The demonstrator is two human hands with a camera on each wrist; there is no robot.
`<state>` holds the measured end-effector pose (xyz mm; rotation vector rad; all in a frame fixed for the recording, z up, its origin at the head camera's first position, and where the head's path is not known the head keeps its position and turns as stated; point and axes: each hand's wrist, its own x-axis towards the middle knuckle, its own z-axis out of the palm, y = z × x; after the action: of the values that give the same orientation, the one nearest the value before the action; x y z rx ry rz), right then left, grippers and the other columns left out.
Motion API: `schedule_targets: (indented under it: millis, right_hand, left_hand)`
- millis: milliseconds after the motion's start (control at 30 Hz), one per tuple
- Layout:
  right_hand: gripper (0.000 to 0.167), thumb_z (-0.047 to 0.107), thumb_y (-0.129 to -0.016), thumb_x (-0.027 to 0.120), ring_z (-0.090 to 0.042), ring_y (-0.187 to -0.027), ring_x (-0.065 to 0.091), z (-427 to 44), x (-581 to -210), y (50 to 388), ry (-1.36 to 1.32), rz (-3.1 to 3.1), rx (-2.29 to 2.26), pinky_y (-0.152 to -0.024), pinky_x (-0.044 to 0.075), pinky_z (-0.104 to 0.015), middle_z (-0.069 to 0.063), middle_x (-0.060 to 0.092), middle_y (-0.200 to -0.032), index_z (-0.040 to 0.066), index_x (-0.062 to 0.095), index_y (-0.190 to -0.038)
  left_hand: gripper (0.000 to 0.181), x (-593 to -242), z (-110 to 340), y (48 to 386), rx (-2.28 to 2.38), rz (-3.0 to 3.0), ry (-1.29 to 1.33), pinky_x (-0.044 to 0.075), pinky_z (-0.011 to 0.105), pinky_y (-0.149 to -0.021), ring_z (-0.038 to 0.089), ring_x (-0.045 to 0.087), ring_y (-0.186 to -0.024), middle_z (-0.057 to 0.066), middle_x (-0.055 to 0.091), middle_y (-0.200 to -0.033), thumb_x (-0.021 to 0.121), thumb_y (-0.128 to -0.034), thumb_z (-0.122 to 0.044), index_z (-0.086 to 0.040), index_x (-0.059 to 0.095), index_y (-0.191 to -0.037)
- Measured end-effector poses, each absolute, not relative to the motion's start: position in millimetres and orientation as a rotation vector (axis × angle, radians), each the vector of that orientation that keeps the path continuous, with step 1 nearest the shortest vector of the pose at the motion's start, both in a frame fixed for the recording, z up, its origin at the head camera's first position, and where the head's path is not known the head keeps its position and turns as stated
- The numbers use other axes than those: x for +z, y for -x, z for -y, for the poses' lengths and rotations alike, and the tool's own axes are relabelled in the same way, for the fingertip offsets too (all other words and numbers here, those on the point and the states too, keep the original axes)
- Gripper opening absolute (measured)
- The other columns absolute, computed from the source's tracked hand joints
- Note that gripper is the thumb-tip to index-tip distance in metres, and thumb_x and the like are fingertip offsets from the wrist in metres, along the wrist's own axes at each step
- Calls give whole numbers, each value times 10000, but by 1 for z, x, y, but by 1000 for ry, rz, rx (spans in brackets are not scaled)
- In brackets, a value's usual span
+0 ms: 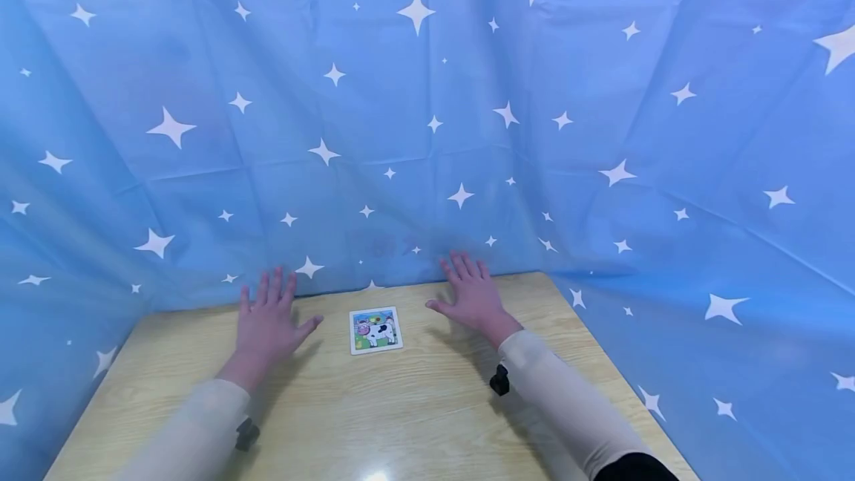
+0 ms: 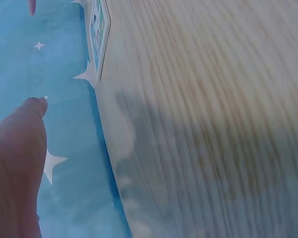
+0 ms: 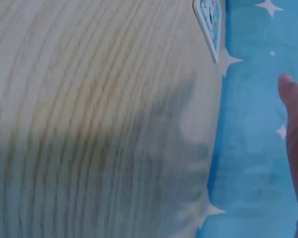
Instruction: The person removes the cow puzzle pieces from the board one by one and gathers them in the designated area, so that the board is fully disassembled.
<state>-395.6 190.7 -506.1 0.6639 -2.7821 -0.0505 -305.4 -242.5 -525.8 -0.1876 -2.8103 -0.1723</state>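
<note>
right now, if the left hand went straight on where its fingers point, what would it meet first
Probably the blue starry curtain; the gap between it and the left hand is hard to judge.

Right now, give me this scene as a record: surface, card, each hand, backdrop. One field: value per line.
surface: light wood-grain table
card: flat on the table, white border, picture side up, showing a cow
left hand: fingers spread, holding nothing, left of the card, apart from it
right hand: fingers spread, holding nothing, right of the card, apart from it
backdrop: blue cloth with white stars, behind the table and along both sides
</note>
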Motion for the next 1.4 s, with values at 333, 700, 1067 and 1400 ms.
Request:
schedule_targets:
  millis: [333, 700, 1067, 1400]
  right_hand:
    - [1034, 804, -1003, 574, -410, -1670, 243, -176, -516, 390, -741, 2807, 134, -1331, 218, -622, -170, 281, -1809, 123, 347, -1746]
    - [943, 689, -993, 712, -387, -1633, 327, -156, -530, 382, -853, 2797, 365, -1305, 269, -642, -139, 395, -1755, 124, 447, -1700]
    - [824, 537, -1033, 748, -418, -1571, 419, -132, -533, 375, -1015, 2822, 513, -1279, 352, -598, -199, 472, -1687, 47, 501, -1648]
    - [719, 486, -1054, 750, -334, -1515, 491, -108, -536, 375, -1076, 2859, 542, -1259, 412, -500, -141, 556, -1615, 61, 565, -1603]
  left_hand:
    - [1040, -533, 223, 299, -227, 2821, 195, 113, 800, -1269, 562, 193, -1634, 327, 216, -1773, 631, -1014, -719, -30, 321, -1729]
    - [1007, -544, 205, 303, -317, 2831, 248, 226, 791, -1247, 565, 298, -1597, 328, 336, -1731, 666, -1000, -706, 4, 426, -1672]
    - [942, -561, 181, 309, -458, 2872, 346, 366, 740, -1200, 512, 437, -1539, 295, 470, -1661, 686, -1015, -639, 9, 443, -1654]
    - [897, -562, 160, 311, -577, 2955, 340, 304, 741, -1243, 517, 375, -1580, 279, 434, -1697, 657, -1037, -612, 1, 454, -1659]
